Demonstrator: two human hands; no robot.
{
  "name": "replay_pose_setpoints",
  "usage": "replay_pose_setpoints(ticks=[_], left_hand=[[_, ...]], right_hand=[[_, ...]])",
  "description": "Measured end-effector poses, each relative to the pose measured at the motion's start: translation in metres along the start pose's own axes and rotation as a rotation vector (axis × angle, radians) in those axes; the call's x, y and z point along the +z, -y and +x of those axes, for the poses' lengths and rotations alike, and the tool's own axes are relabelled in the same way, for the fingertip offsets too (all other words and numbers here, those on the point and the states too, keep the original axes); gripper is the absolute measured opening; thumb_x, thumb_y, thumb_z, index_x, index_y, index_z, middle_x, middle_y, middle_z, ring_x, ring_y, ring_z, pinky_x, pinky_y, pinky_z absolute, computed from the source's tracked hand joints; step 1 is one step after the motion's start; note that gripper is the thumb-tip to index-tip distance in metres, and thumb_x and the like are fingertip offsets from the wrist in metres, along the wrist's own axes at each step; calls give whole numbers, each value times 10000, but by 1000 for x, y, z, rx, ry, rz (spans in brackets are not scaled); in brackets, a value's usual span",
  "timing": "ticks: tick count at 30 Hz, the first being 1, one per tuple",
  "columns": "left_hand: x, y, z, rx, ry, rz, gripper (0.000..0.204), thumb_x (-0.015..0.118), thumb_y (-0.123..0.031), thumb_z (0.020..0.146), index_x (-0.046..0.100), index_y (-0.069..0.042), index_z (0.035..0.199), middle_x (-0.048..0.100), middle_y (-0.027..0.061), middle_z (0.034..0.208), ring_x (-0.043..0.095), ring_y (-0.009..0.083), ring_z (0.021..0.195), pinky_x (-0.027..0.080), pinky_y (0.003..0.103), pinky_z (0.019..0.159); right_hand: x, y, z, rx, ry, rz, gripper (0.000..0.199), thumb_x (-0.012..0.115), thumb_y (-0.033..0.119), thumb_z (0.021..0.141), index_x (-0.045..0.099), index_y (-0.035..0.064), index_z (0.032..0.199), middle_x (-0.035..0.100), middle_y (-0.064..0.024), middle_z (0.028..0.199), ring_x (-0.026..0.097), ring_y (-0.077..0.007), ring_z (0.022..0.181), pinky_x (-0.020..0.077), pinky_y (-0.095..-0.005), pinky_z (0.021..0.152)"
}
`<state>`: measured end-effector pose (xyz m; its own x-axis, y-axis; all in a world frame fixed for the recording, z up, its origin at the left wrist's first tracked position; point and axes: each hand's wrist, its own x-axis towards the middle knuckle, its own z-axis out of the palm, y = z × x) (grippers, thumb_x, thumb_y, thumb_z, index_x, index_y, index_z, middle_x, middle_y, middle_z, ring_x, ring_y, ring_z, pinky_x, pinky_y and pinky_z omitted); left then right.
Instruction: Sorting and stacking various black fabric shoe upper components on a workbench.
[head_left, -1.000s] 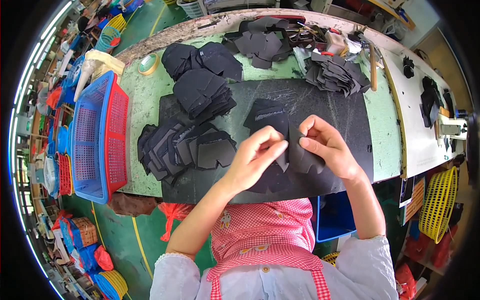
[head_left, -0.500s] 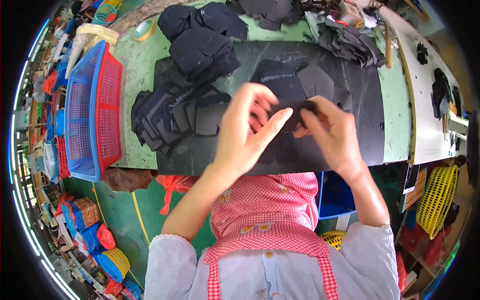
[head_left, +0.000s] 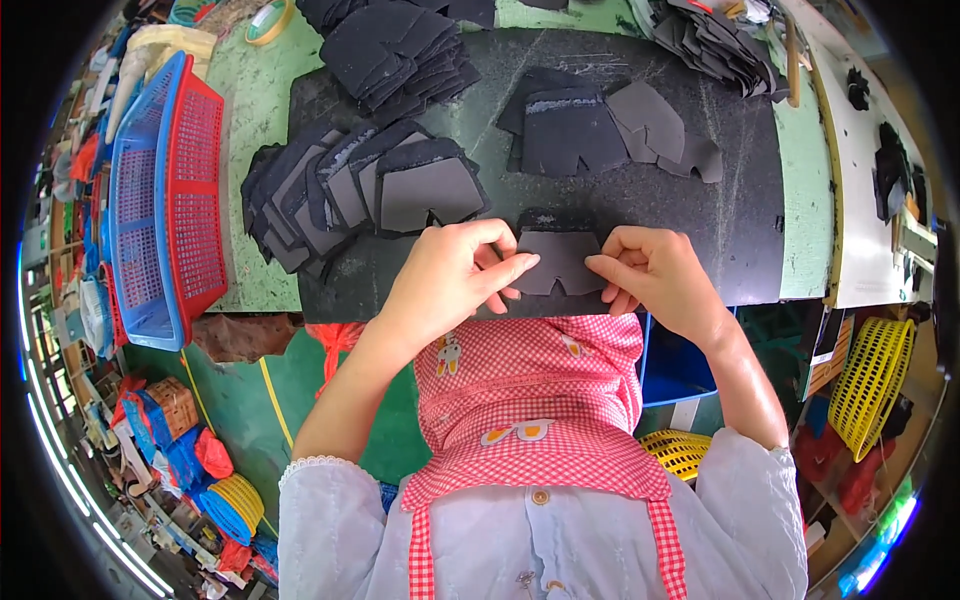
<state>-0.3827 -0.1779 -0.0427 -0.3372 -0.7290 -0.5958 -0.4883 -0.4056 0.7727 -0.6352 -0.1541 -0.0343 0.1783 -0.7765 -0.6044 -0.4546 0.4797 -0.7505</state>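
Observation:
A dark grey cut sheet piece [head_left: 558, 262] with a small notch in its near edge and a fuzzy black strip along its far edge lies flat at the front of the black board [head_left: 730, 215]. My left hand [head_left: 455, 268] pinches its left edge between thumb and fingers. At its right edge, the thumb and fingers of my right hand [head_left: 655, 272] close on it likewise. To the left, similar pieces lie in an overlapping fan [head_left: 430, 195]. Beyond my right hand are a dark notched piece [head_left: 565, 138] and a grey piece [head_left: 648, 122], overlapping.
A stack of dark pieces [head_left: 395, 58] sits at the back left, and another pile [head_left: 715, 50] at the back right. Nested red and blue plastic baskets [head_left: 195, 200] stand at the table's left. A tape roll [head_left: 268, 22] lies behind them. A blue bin [head_left: 680, 370] is below the front edge.
The piece has gone from being raised and partly hidden between my hands to lying flat at the board's front. My hands have moved apart to its two side edges. The view has shifted slightly.

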Motion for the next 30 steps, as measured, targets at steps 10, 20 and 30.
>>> replay_pose_setpoints(ticks=[10, 20, 30], left_hand=[[9, -1, 5, 204, -109, 443, 170, 772, -189, 945, 670, -58, 910, 693, 46, 673, 701, 188, 577, 488, 296, 501], [22, 4, -12, 633, -262, 199, 714, 716, 122, 807, 601, -133, 1464, 595, 53, 1111, 585, 158, 903, 526, 279, 746], [6, -42, 45, 929, -582, 598, 575, 858, -158, 768, 686, -173, 1316, 602, 123, 1250, 580, 342, 1162, 476, 465, 1019]], right_hand=[[0, 11, 2, 46, -10, -171, 180, 750, 142, 964, 663, -15, 948, 706, -99, 731, 733, -185, 658, 589, -294, 618], [-5, -1, 8, -569, -155, -307, 374, 834, 53, 790, 620, 33, 1096, 649, -125, 993, 680, -278, 856, 559, -377, 786], [-71, -24, 68, -679, -893, -698, 422, 853, 265, 841, 673, 72, 1170, 696, -113, 1135, 605, -352, 1192, 365, -517, 1110]])
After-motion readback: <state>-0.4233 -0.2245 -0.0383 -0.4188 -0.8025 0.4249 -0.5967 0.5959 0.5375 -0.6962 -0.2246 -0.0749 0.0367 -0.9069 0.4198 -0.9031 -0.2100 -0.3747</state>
